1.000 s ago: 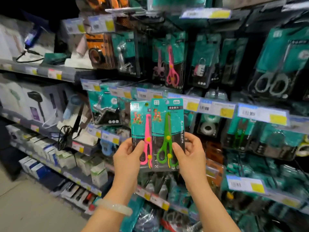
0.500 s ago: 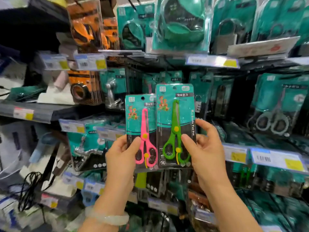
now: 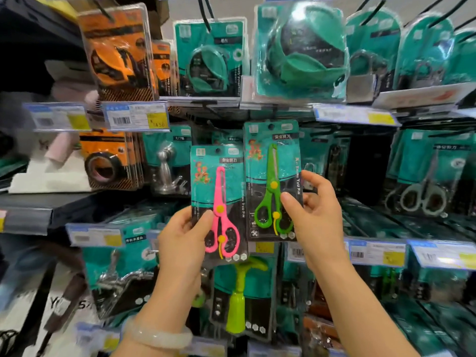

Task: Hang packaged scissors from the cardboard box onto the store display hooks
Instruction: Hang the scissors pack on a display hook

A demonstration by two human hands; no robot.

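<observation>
My left hand (image 3: 185,240) pinches the lower left of a teal pack with pink scissors (image 3: 221,202), held upright in front of the display. My right hand (image 3: 314,215) pinches the right edge of a second teal pack with green scissors (image 3: 270,176), raised a little higher. The top hole of the green pack sits just below the black display hooks (image 3: 213,117) under the price-label rail. More scissor packs (image 3: 231,139) hang behind the two held ones. No cardboard box is in view.
Orange tape packs (image 3: 110,158) and a door stopper pack (image 3: 167,161) hang to the left. Teal tape-measure packs (image 3: 301,52) and padlocks (image 3: 360,81) fill the upper row. Grey scissors (image 3: 422,191) hang at right. Price labels (image 3: 136,115) jut out from the rails. A green-handled tool pack (image 3: 239,292) hangs below.
Both hands have lifted the two packs up toward the hook row. The green pack has risen above the pink one and moved slightly apart from it.
</observation>
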